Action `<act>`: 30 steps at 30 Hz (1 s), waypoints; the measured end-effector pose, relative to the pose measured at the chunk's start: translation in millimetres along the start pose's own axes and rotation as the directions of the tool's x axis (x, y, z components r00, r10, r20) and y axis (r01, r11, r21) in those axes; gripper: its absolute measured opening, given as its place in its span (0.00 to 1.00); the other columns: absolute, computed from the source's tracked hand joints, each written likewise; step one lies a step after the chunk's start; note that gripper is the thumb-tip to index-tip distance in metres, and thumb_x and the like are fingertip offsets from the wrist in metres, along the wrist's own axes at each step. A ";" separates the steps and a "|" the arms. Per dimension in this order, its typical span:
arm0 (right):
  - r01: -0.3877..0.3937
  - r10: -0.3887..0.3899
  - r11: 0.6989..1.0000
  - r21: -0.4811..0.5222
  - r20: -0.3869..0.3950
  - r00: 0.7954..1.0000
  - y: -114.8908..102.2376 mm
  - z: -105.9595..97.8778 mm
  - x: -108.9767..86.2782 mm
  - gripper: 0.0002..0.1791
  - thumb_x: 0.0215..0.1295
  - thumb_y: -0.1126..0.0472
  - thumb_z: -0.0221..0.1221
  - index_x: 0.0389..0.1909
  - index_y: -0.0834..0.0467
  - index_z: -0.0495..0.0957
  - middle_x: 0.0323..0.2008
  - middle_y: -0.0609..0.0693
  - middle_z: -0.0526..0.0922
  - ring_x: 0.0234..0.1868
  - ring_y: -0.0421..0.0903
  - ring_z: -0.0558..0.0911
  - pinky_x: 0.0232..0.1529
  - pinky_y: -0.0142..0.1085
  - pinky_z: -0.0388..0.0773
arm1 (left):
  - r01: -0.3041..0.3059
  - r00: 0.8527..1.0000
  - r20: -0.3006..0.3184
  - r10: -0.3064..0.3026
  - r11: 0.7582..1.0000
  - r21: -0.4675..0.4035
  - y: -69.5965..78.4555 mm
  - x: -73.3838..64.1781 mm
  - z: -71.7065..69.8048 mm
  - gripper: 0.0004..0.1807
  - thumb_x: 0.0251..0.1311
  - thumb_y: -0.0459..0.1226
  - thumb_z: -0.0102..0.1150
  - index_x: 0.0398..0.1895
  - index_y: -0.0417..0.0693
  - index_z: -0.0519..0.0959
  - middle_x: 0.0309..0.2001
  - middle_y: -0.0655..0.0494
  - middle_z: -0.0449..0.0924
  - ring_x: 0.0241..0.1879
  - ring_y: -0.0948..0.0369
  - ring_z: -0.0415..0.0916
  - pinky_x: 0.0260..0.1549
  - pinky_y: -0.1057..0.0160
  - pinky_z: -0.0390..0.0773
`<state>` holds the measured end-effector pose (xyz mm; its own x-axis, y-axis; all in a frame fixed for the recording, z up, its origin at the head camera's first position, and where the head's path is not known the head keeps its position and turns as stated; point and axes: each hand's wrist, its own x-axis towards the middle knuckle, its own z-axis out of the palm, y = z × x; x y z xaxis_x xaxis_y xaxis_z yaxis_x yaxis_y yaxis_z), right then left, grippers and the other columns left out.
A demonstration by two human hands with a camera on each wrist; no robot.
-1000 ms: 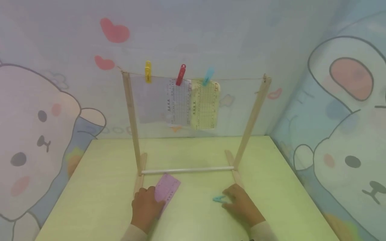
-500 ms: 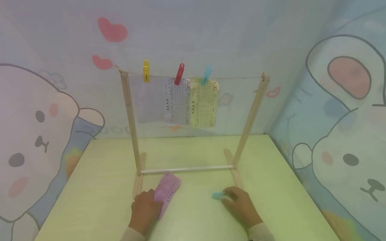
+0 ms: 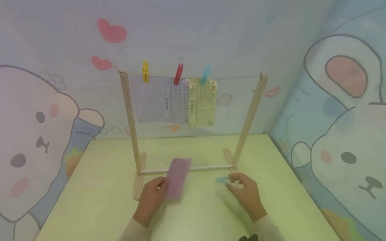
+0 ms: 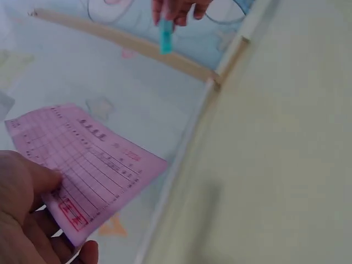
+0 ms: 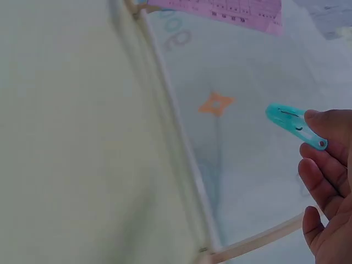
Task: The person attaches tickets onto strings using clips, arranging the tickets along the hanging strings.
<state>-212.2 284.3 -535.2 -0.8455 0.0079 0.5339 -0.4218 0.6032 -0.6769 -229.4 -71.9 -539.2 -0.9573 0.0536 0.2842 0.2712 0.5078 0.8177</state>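
Between thumb and fingers, my left hand [image 3: 152,195] pinches a pink printed paper slip [image 3: 178,179], raised off the table; its ruled lines and red stamp show in the left wrist view. My right hand [image 3: 245,192] pinches a light-blue clothespin [image 3: 222,180] above the table, at the right. Behind both hands, a string [image 3: 235,77] runs between two wooden posts. Hanging from it are a pale sheet [image 3: 150,103] under a yellow clothespin [image 3: 145,72], a white printed slip [image 3: 177,103] under a red clothespin [image 3: 178,74], and a yellow slip [image 3: 202,105] under a blue clothespin [image 3: 205,75].
The rack's left post [image 3: 130,124] and right post [image 3: 249,122] stand on wooden feet, joined low down by a white rod [image 3: 208,167]. The pale table [image 3: 193,221] meets a wall [image 3: 193,33] with cartoon drawings.
The pink slip has risen off the table in my left hand and moved right. My right hand has taken hold of the light-blue clothespin and lifted it from the table.
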 end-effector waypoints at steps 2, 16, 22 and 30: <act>0.139 -0.139 0.990 0.002 -0.073 0.988 -14.2 -18.2 21.2 0.18 0.54 0.69 0.76 0.46 0.59 0.85 0.40 0.49 0.89 0.43 0.45 0.84 0.48 0.32 0.77 | -0.026 1.000 -0.010 0.025 0.997 -0.071 20.8 10.5 1.8 0.10 0.74 0.38 0.60 0.48 0.44 0.87 0.37 0.56 0.87 0.32 0.63 0.79 0.28 0.65 0.79; 0.257 -0.232 0.960 0.110 -0.198 0.952 -182.6 -152.6 194.9 0.11 0.57 0.70 0.74 0.42 0.65 0.88 0.38 0.49 0.91 0.43 0.41 0.83 0.47 0.33 0.73 | -0.223 0.968 0.010 0.252 0.872 -0.435 182.2 101.0 28.3 0.18 0.77 0.46 0.56 0.50 0.41 0.87 0.45 0.50 0.89 0.42 0.56 0.86 0.41 0.56 0.85; 0.038 -0.044 0.996 -0.081 -0.079 0.996 -214.7 -170.9 252.8 0.12 0.61 0.55 0.75 0.41 0.56 0.90 0.38 0.41 0.90 0.41 0.41 0.81 0.39 0.31 0.76 | -0.112 0.984 0.064 0.164 0.862 -0.494 217.4 124.5 35.6 0.18 0.76 0.48 0.57 0.45 0.45 0.88 0.39 0.53 0.86 0.37 0.58 0.79 0.36 0.59 0.80; 0.045 -0.013 0.933 -0.356 0.092 0.996 -228.5 -178.9 290.5 0.13 0.64 0.51 0.73 0.43 0.55 0.90 0.38 0.47 0.89 0.35 0.45 0.78 0.35 0.36 0.73 | 0.039 0.990 0.134 0.041 0.838 -0.544 242.6 136.7 35.4 0.16 0.77 0.47 0.55 0.46 0.47 0.87 0.36 0.53 0.81 0.34 0.60 0.74 0.34 0.61 0.74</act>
<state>-302.8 291.5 -134.8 -0.8665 -0.0735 0.4938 -0.3153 0.8475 -0.4270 -298.0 89.0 -319.8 -0.9503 0.1888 0.2476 0.2444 -0.0405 0.9688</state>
